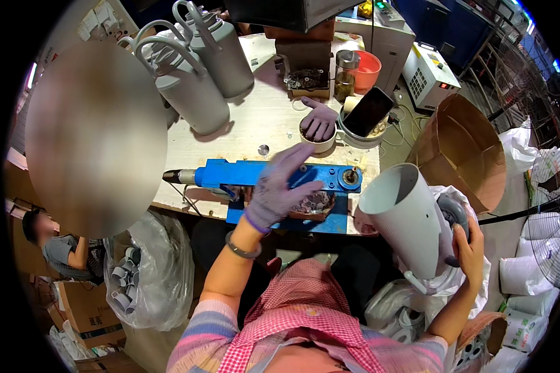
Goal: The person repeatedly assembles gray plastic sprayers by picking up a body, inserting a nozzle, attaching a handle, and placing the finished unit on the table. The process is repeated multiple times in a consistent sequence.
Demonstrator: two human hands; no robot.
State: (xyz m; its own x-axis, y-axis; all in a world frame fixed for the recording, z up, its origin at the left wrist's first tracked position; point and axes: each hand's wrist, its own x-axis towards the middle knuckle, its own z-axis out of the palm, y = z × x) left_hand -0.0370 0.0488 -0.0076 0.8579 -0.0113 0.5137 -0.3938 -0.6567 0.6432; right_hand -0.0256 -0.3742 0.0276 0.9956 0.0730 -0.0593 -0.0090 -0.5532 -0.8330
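Note:
My left hand (275, 188), in a pale lilac glove, is open with its fingers apart above a blue metal bench tool (242, 173). Beneath it is a tray of small metal hardware (315, 205). At the right my bare right hand (470, 250) closes round a dark grey curved piece (452, 211), thumb on its near side. Against that hand leans a light grey jug body (404, 217), tilted, its open end up and left. Whether the hand also bears the jug cannot be told. A lilac glove (319, 119) lies over a white cup (320, 146), with no arm showing.
Grey jugs with looped handles (190, 93) stand at the back left. A phone (367, 112) lies on a round tin beside a glass jar (346, 74) and a red tub (368, 69). Bags of grey parts (149, 280) flank me. Another person (65, 248) is at far left.

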